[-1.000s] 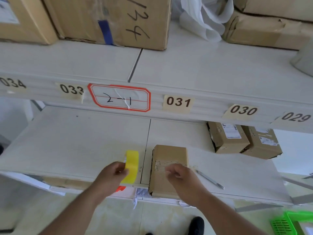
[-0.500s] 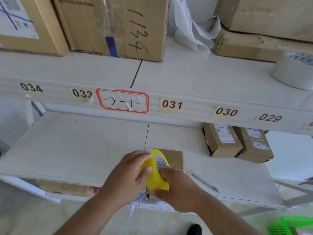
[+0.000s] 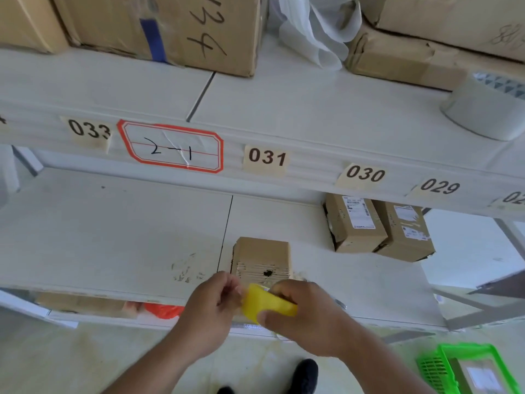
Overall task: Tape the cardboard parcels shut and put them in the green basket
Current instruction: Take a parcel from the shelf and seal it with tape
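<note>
**Ana:** Since half a second ago the yellow tape roll (image 3: 268, 304) has passed from the left hand (image 3: 211, 314) to the right hand (image 3: 305, 317); both hands sit a little lower in the frame, uncovering more of the small parcel (image 3: 261, 258).

**Ben:** So what is the left hand doing now, low and left of centre?

**Ana:** Its fingers are nearly closed, pinched at the roll's left edge. I judge it is picking for the free end of the tape, though I cannot tell if it has caught any.

**Ben:** And the right?

**Ana:** Curled around the roll, thumb underneath, steadying it so the end can be peeled. The roll is a smooth, glossy ring, held tilted.

**Ben:** The parcel?

**Ana:** Just above the hands, at mid-frame, on the matte white lower shelf (image 3: 113, 237). Brown corrugated card, boxy, with ribbed fluting exposed and a dark hole on its near face. It lies close so the tape reaches it directly.

**Ben:** The basket?

**Ana:** The green basket (image 3: 434, 365) is at lower right on the floor: slotted plastic, one parcel already inside.
</note>
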Demonstrator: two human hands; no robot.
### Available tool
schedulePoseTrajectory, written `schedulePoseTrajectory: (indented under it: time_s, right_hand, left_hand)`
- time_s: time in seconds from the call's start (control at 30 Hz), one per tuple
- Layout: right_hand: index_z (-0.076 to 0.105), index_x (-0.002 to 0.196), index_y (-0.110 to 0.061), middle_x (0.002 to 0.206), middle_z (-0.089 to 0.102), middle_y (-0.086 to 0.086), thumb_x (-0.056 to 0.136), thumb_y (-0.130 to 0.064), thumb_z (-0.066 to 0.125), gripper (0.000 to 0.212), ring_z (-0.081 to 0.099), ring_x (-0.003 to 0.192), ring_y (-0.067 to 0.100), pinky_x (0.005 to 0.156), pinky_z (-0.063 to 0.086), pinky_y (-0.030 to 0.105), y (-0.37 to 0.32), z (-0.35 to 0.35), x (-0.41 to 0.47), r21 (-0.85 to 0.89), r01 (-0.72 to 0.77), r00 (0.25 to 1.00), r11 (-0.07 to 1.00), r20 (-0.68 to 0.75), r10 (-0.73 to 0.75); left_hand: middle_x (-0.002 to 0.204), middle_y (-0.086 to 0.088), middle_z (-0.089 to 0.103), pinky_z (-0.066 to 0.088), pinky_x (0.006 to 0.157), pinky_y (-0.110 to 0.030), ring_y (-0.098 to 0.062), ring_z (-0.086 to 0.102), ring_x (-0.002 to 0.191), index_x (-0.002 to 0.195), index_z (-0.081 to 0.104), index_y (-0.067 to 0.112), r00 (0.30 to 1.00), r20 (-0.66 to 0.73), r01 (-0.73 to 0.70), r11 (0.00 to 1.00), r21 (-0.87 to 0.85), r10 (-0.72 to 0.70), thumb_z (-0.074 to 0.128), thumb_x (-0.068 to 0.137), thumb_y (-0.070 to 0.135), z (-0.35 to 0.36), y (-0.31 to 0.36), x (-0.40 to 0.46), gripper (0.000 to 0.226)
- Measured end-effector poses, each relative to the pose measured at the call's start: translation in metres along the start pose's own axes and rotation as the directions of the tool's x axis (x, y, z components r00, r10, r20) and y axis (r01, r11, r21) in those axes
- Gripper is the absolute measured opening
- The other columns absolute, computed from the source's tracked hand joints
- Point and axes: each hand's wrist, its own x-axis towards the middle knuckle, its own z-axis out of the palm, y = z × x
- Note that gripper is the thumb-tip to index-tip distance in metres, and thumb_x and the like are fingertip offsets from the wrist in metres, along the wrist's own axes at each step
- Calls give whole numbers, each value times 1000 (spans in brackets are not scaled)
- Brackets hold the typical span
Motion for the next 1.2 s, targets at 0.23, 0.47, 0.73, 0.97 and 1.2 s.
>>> schedulePoseTrajectory:
  time_s: [0.23,0.47,0.73,0.97,1.2]
  right_hand:
    - [61,88,-25,79,66,-3,78,-90,53,67,63,76,12,66,47,32,22,-32,20,-397,-261,965,880,-112,236]
    - [61,84,-22,81,65,-4,82,-88,49,67,61,78,13,67,48,31,25,-44,40,-491,-233,972,840,-119,200]
    - [56,71,-18,71,58,-3,81,-81,62,64,52,63,10,61,42,32,67,-57,64,-402,-113,988,909,51,146]
    - [45,61,-15,62,49,-1,77,-93,39,79,53,61,19,59,39,34,119,-71,116,-577,-167,983,800,-31,182]
    - [55,67,-18,73,61,-3,90,-83,36,72,60,74,17,64,41,32,135,-54,131,-668,-211,970,714,-54,237]
  left_hand:
    - [80,4,72,60,72,-33,-17,71,74,88,55,25,981,-188,-62,997,-54,51,51,105,20,-2,19,4,18]
    - [82,-16,72,57,92,-55,-26,68,76,112,60,1,945,62,302,781,-546,-321,60,101,2,-7,2,29,12]
    - [67,-11,67,60,63,-33,-18,61,59,86,71,1,940,-177,188,877,-442,-291,61,101,8,6,-13,52,19]
    - [59,-5,64,54,59,-31,-21,59,56,82,71,3,889,-224,299,876,-379,-400,62,100,9,21,-51,95,21]
    - [59,-8,64,54,62,-27,-15,58,53,79,70,2,894,-246,315,916,-248,-374,61,98,10,33,-63,107,23]
